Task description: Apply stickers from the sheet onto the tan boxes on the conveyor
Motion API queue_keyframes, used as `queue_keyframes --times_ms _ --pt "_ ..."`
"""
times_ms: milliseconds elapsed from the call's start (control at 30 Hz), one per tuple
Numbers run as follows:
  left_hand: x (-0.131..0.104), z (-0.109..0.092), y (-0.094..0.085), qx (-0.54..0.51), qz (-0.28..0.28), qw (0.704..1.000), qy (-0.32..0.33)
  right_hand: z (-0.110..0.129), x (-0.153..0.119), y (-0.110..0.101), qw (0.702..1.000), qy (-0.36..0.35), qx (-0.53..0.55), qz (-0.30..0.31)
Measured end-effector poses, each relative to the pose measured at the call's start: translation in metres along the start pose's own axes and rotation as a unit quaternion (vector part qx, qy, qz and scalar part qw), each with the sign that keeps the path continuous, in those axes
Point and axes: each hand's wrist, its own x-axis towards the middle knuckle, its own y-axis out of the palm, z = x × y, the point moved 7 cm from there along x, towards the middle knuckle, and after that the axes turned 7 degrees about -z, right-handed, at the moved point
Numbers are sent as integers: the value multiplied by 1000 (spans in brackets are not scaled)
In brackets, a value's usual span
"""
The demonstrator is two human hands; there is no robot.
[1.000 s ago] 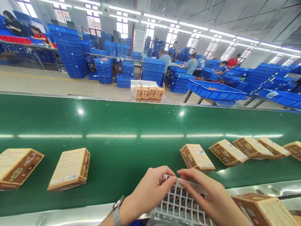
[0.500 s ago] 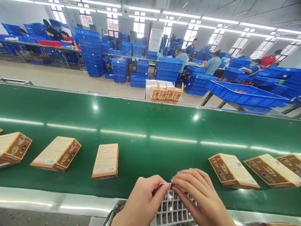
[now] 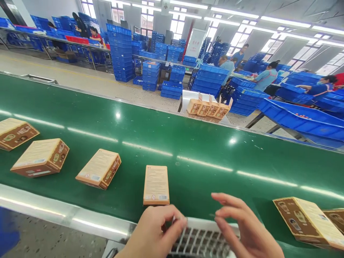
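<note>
At the bottom centre lies a white gridded tray with small dark compartments, partly hidden by my hands. My left hand is at its left corner, thumb and forefinger pinched together; what is between them is too small to make out. My right hand hovers over the tray's right side with its fingers apart, holding nothing. A cream and brown box lies flat on the green belt, just beyond my left hand. Another box rests to its left.
More boxes lie on the belt at the far left and at the right. Across the belt, open boxes stand on a metal stand beside a large blue bin. People sit among stacked blue crates.
My right hand has come off the tray's edge and opened. My left hand stays pinched. The view has turned and tilted, and the left boxes appear farther right.
</note>
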Motion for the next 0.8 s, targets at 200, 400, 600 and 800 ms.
queue_keyframes --times_ms 200,400,600,800 --pt "-41 14 -11 107 36 944 310 -37 15 67 894 338 243 165" --pt "-42 32 -4 241 3 910 337 -38 47 101 883 360 257 156" --pt "-33 21 22 249 35 911 328 -51 37 90 891 402 197 76" --pt "-31 19 41 272 26 896 349 -63 11 95 874 428 232 2"
